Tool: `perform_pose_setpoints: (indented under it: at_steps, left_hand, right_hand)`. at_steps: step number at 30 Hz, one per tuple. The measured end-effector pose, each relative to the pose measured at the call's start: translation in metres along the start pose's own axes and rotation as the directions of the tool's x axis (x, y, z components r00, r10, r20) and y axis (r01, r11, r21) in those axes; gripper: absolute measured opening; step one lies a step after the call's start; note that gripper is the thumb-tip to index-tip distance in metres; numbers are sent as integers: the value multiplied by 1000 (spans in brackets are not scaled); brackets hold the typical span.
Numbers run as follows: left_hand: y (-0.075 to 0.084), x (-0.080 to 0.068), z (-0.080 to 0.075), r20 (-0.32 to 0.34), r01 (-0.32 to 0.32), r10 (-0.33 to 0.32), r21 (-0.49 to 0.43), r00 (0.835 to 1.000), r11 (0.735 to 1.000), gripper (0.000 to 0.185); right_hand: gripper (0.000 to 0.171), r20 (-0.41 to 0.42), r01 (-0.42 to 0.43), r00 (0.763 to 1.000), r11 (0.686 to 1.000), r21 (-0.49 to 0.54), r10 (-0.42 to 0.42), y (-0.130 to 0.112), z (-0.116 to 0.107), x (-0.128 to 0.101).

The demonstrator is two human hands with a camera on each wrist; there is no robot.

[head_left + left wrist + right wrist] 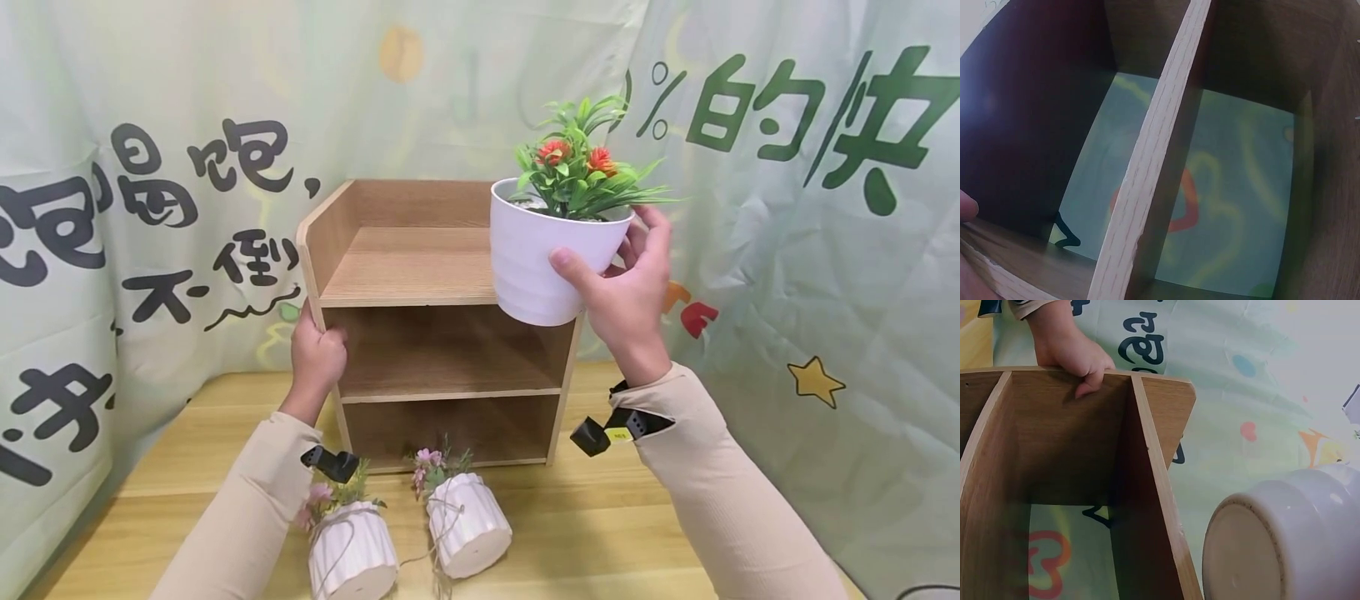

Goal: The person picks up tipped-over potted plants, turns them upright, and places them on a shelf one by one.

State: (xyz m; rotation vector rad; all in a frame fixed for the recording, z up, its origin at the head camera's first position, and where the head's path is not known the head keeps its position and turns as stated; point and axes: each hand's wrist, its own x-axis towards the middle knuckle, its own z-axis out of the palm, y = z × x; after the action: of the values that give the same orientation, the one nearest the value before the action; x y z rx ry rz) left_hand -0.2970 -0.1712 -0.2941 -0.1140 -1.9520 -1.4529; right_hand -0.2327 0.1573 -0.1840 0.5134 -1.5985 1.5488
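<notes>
A small wooden shelf unit (450, 392) with a top tray and two compartments stands on the table. My left hand (317, 354) grips its left side panel just under the top board, thumb on the inner face. Raised at the unit's upper right, a white flowerpot (543, 271) with green leaves and red flowers is held by my right hand (633, 287). The thumb lies on the pot's front and the other fingers go round its right side, partly hidden. In the right wrist view the pot's round base (1244, 556) shows beside the unit's top end.
Two small white ribbed pots, one at left (352, 550) and one at right (468, 525), lie tipped on the table (622, 517) before the unit, with pink flowers and twine. A printed cloth (825, 275) hangs behind and at both sides.
</notes>
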Motion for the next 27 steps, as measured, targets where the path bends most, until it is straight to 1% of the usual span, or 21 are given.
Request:
perform_pose_setpoints:
  at_steps: [6, 13, 20, 22, 27]
  left_hand:
    - [1, -1, -1, -1, -2, 2, 9, 1000, 1000, 59]
    - [0, 0, 0, -7, -11, 11, 4, 1000, 1000, 60]
    - [0, 1, 1, -4, -12, 12, 4, 1000, 1000, 61]
    - [1, 1, 1, -2, -5, 5, 8, 1000, 1000, 60]
    - [2, -1, 0, -9, 4, -4, 20, 1000, 1000, 59]
  right_hand:
    - [84, -32, -18, 999, 999, -33, 17, 5, 6, 2]
    - [87, -73, -19, 997, 998, -58, 14, 9, 14, 1]
    - [87, -101, 21, 995, 999, -49, -26, 12, 21, 1]
    - [87, -106, 31, 994, 997, -66, -38, 13, 22, 1]
    - [91, -115, 12, 993, 992, -122, -26, 12, 24, 0]
